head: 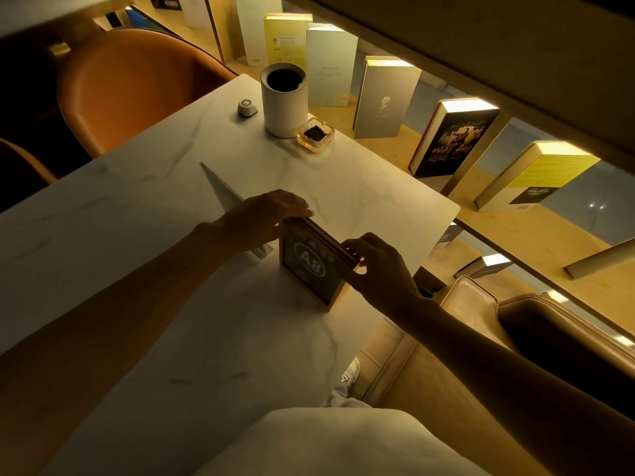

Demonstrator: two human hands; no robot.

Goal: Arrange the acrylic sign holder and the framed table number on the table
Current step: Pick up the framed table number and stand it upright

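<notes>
**Carefully now: a stiff frame held by its top edge**

Both hands are on the framed table number (311,266), which stands upright on the marble tabletop (137,269) near its right-hand edge, the "A8" face turned toward the person. The left hand (264,218) lies over the far top corner, fingers folded down across the rim; the right hand (374,266) pinches the near top corner between thumb and fingertips. So each grip is closed on the frame, one at either end of the top rail.

From where I stand the frame looks rigid and fairly light, with a thick base that should keep it steady. Its front looks glazed and is probably slippery and easily smudged, so the gilt edges are the sensible place to hold, as now.

Just behind the left grip, partly hidden by the wrist, stands the acrylic sign holder (223,194), a thin clear wedge. I would judge it light, stiff, slick and prone to scratching or tipping; its base or side edges seem the safest hold. Well beyond both grips sit a white canister (283,108) and a glass ashtray (316,135).
</notes>
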